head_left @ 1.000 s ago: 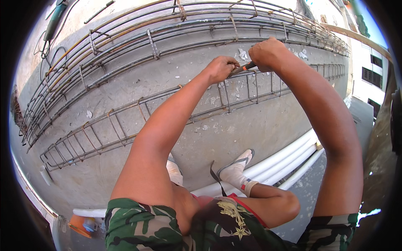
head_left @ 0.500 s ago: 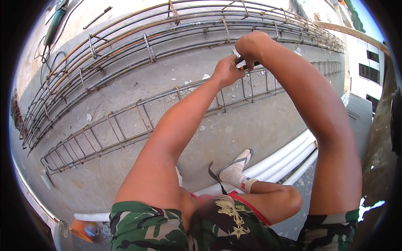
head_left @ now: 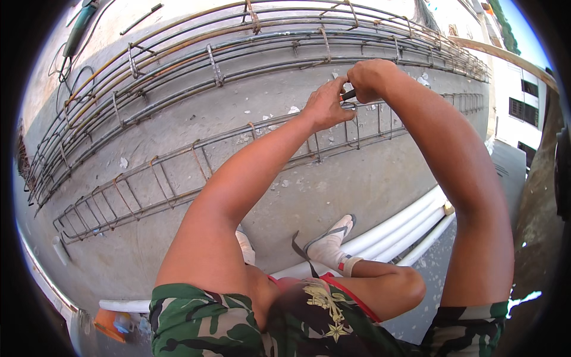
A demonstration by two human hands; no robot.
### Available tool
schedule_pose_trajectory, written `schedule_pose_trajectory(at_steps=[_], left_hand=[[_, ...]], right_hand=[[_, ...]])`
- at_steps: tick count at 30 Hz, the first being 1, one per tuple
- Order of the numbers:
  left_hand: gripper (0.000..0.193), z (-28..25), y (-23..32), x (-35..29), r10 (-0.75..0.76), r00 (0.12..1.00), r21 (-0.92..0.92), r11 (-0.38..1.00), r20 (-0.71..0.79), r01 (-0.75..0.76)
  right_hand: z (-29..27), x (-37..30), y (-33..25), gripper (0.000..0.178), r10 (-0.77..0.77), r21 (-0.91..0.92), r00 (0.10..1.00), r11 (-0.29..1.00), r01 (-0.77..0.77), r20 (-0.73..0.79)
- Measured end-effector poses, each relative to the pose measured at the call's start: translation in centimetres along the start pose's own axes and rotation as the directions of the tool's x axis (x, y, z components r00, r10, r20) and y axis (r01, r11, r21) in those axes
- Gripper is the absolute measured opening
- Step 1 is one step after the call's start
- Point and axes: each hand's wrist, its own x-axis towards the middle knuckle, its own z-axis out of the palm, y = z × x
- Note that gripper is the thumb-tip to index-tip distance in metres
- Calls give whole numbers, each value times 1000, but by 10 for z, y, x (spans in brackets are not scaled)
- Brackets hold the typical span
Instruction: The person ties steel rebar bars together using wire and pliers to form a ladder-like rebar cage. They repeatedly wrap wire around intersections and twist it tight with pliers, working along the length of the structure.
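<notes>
My right hand is closed round a hand tool with black and orange handles, which looks like pliers. Its jaws are hidden. Just left of it, my left hand has its thumb held apart from its fingers, around the handle's end without a firm grip. Both hands are above the far side of a narrow rebar cage, made of long bars with crosswise stirrups. Whether the tool touches a bar is hidden behind my hands.
A larger bundle of rebar cages lies beyond. White pipes run beside my sandalled foot. A corded green power tool is at the far left, an orange container at the near left. Pale chips litter the concrete floor.
My left hand has loosened from the tool's handles, its thumb now spread. My right hand has moved slightly right and nearer to me. The view has shifted a little.
</notes>
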Motion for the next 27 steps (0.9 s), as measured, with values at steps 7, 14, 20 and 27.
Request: schedule_pose_trajectory(at_steps=[7, 14, 20, 27], left_hand=[[65, 17, 30, 14, -275, 961, 88, 957, -8, 275], [66, -2, -4, 30, -55, 998, -81, 995, -33, 53], [57, 29, 22, -13, 180, 831, 229, 971, -526, -65], [45, 3, 50, -1, -267, 963, -57, 962, 24, 268]], right_hand=[[-7, -12, -5, 24, 120, 24, 984, 992, -125, 130], [42, -16, 1, 23, -404, -617, 579, 753, -229, -708], [10, -13, -5, 21, -126, -228, 958, 971, 67, -257], [-27, -6, -7, 20, 141, 209, 893, 946, -250, 427]])
